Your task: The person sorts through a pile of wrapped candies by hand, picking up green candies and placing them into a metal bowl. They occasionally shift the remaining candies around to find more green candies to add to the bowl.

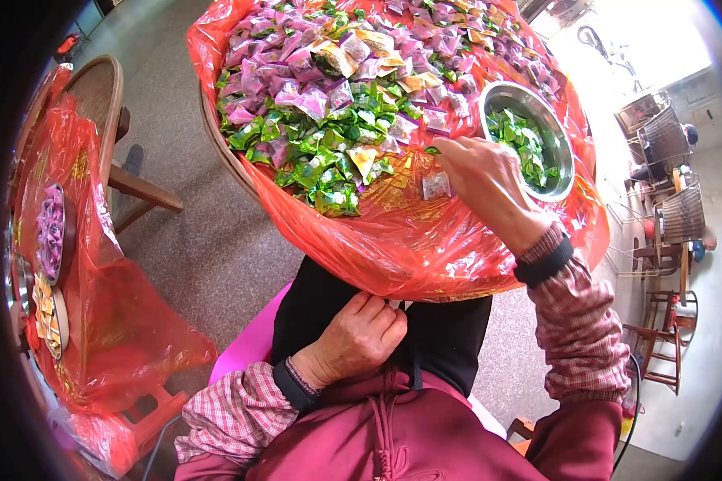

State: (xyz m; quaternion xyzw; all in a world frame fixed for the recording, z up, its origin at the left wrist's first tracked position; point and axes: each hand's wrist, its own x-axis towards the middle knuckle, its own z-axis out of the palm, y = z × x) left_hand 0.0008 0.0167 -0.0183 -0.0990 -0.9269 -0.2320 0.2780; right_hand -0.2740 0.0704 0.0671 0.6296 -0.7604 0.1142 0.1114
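My right hand [485, 180] is over the red plastic sheet, fingers pinched, with a bit of a small green packet [431, 150] showing at the fingertips. Just below those fingers lies a small clear-and-white packet [436, 187]. To the right of the hand stands a metal bowl [568, 160] holding green packets [521, 140]. My left hand [361, 337] is closed above my lap, below the edge of the red plastic sheet [401, 268]; what its fingers hold is too small to tell. Heaped green packets [321, 160] and purple packets [281, 72] cover the round tray's left side.
A few yellow-orange packets [364, 160] lie among the heap. At left, another red plastic sheet [136, 321] covers a surface bearing a bowl of purple pieces [50, 228] and a dish of orange-and-white pieces [50, 317]. Wooden chairs [666, 337] and baskets [680, 212] line the right wall.
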